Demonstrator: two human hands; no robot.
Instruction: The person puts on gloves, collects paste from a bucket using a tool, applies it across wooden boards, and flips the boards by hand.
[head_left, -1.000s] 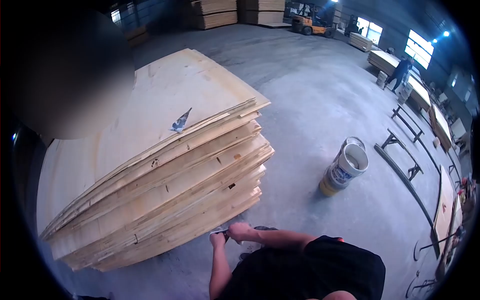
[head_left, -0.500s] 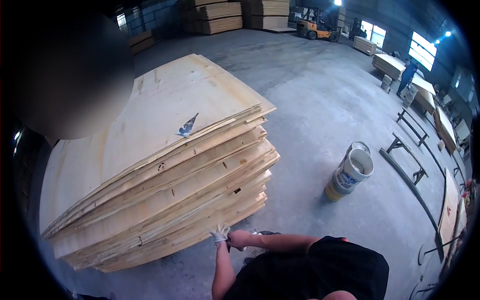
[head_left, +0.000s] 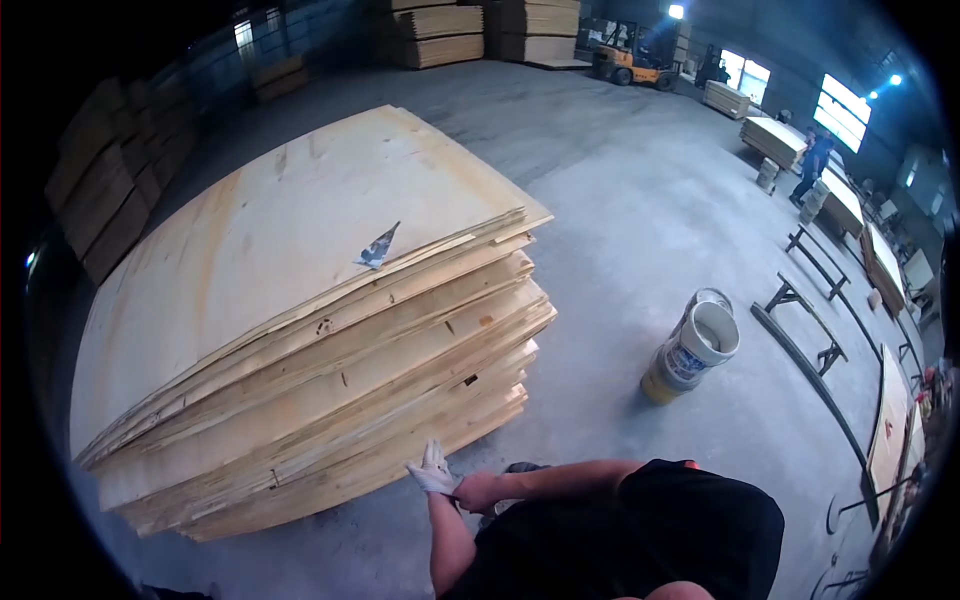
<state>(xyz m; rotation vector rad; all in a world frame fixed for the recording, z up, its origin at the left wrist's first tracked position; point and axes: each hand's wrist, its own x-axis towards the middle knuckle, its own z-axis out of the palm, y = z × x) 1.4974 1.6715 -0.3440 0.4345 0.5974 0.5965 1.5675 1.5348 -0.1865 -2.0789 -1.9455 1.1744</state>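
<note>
My left hand (head_left: 433,473) wears a white work glove, its fingers spread upward near the lower edge of a tall stack of plywood sheets (head_left: 300,240). My right hand (head_left: 478,491) is bare and closed on the glove's cuff at my left wrist. On the top sheet, near its front edge, lies a flat grey pointed piece (head_left: 377,248) with whitish smears; its exact kind is unclear. The stack's edges are uneven, with knots and dark marks.
Stacked white buckets (head_left: 690,345) stand on the concrete floor to the right. Beyond them are low metal stands (head_left: 805,315) and leaning boards (head_left: 888,430). A yellow forklift (head_left: 635,62) and board piles (head_left: 440,35) are at the back. A person (head_left: 815,165) stands among boards far right.
My gloved left hand has shifted slightly up and left, its fingers spread more clearly. My right hand stays at the cuff. The dark blurred shape at upper left is gone, exposing piles behind.
</note>
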